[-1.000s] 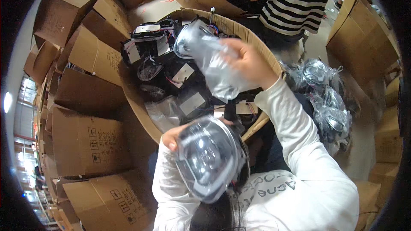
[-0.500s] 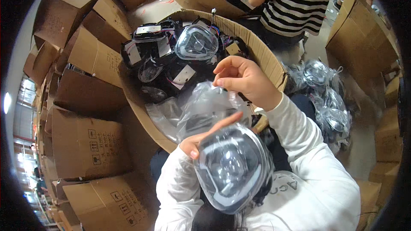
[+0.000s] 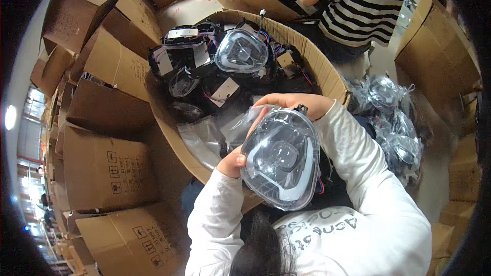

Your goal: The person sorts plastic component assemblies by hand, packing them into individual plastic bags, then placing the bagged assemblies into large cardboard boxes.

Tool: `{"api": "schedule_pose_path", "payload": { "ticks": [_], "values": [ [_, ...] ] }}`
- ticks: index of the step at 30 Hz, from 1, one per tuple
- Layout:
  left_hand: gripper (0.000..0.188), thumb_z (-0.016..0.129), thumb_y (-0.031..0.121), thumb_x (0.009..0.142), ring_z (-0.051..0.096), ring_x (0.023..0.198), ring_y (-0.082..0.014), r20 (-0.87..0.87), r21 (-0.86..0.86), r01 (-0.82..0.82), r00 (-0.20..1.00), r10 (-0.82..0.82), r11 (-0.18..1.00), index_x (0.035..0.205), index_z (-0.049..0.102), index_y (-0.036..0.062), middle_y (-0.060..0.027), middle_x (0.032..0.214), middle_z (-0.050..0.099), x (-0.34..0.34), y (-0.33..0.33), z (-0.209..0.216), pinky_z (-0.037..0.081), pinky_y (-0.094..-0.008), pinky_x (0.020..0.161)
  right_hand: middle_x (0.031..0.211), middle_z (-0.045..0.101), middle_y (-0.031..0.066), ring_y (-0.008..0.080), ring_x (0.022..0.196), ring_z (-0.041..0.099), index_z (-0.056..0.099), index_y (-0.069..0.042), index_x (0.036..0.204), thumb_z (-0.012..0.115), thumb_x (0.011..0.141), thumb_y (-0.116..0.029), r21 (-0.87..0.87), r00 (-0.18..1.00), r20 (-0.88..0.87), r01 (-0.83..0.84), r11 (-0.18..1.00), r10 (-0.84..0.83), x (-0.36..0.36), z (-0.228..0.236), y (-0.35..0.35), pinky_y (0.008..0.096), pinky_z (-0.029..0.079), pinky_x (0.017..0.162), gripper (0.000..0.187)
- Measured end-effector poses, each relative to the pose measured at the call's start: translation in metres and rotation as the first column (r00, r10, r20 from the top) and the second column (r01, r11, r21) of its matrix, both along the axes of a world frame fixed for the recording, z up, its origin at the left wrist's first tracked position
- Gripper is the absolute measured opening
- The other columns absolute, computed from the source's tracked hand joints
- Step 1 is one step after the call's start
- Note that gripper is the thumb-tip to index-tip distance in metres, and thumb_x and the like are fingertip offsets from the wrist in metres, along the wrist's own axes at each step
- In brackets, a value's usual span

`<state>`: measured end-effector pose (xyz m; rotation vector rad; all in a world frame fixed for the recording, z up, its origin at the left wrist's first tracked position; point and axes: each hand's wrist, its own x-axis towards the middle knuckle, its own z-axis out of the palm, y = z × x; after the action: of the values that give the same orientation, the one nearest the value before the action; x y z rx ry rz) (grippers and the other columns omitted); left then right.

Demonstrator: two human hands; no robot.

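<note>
A headlight (image 3: 281,158) with a clear domed lens and a light strip is held up in front of my chest. My left hand (image 3: 232,164) is closed on its left edge, thumb in front and the other fingers mostly behind. My right hand (image 3: 307,104) reaches across behind the headlight's top, its fingertips at a clear plastic bag (image 3: 239,127); the headlight partly hides both. Beyond my hands a large cardboard box (image 3: 319,66) holds several headlights, among them a lens-up one (image 3: 241,51), black housings and coloured wires.
Bagged headlights (image 3: 401,140) lie in a pile on the floor to my right. Cardboard boxes (image 3: 107,168) crowd the left side, and another tall carton (image 3: 434,46) stands at the right. A person in a striped shirt (image 3: 360,7) is beyond the box.
The headlight has risen and turned more squarely into view. My right hand has come down with the bag from above to behind the headlight's top. The left hand keeps hold.
</note>
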<state>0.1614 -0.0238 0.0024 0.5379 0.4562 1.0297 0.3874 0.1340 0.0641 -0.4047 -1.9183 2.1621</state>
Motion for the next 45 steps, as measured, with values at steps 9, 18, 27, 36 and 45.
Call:
{"api": "schedule_pose_path", "payload": {
  "ticks": [9, 18, 27, 36, 45],
  "values": [
    [0.095, 0.072, 0.043, 0.075, 0.067, 0.116, -0.0335, -0.092, -0.154, -0.018, 0.996, 0.004, 0.988, 0.153, 0.041, -0.0005, -0.0225, 0.143, 0.057, -0.028, 0.005, -0.036, 0.054, -0.0453, 0.103, 0.109, 0.075, 0.0147, 0.0094, 0.085, 0.070, 0.046, -0.002, 0.149, 0.062, 0.094, -0.004, -0.250, 0.947, -0.152, 0.238, 0.939, -0.281, 0.028, 0.009, 0.012, 0.0177, 0.050, 0.055, 0.057],
    [0.071, 0.061, 0.038, 0.091, 0.068, 0.114, -0.0288, -0.349, -0.059, -0.335, 0.890, 0.295, 0.940, 0.151, 0.047, 0.0042, -0.0130, 0.132, 0.066, 0.038, 0.000, 0.029, 0.054, -0.0430, 0.101, 0.116, 0.073, 0.0208, 0.0032, 0.050, 0.057, 0.049, -0.006, 0.149, 0.059, 0.097, -0.003, -0.481, 0.842, -0.366, 0.194, 0.855, -0.397, 0.073, 0.034, -0.005, 0.0206, 0.043, 0.042, 0.053],
    [0.063, 0.050, 0.053, 0.100, 0.065, 0.122, -0.0314, -0.178, -0.146, -0.490, 0.867, 0.465, 0.859, 0.143, 0.052, 0.0072, -0.0133, 0.142, 0.060, 0.013, 0.024, 0.020, 0.059, -0.0491, 0.094, 0.120, 0.068, 0.0353, 0.0016, 0.042, 0.043, 0.039, -0.002, 0.155, 0.061, 0.097, -0.007, -0.448, 0.750, -0.648, -0.232, 0.863, -0.135, 0.082, 0.018, -0.009, 0.0216, 0.041, 0.041, 0.062],
    [0.059, 0.060, 0.006, 0.096, 0.050, 0.132, -0.0296, -0.496, 0.666, -0.585, 0.115, 0.861, 0.462, 0.152, 0.040, 0.0039, -0.0184, 0.146, 0.046, 0.019, 0.018, 0.025, 0.052, -0.0446, 0.103, 0.142, 0.059, 0.0230, 0.0230, 0.068, 0.061, 0.042, -0.013, 0.157, 0.054, 0.101, -0.008, -0.148, 0.435, -0.900, -0.271, 0.951, -0.016, 0.068, 0.035, -0.005, 0.0386, 0.058, 0.070, 0.057],
    [0.052, 0.067, 0.000, 0.072, 0.062, 0.122, -0.0351, -0.223, 0.798, 0.552, -0.103, 0.969, 0.242, 0.123, 0.073, 0.0097, -0.0101, 0.130, 0.070, 0.033, 0.009, 0.063, 0.044, -0.0495, 0.113, 0.152, 0.052, 0.0109, 0.0261, 0.130, 0.062, 0.035, -0.015, 0.155, 0.059, 0.077, 0.021, 0.333, 0.736, -0.624, 0.555, 0.763, -0.263, 0.010, 0.007, -0.013, 0.0373, 0.054, 0.104, 0.090]
  ]
}}
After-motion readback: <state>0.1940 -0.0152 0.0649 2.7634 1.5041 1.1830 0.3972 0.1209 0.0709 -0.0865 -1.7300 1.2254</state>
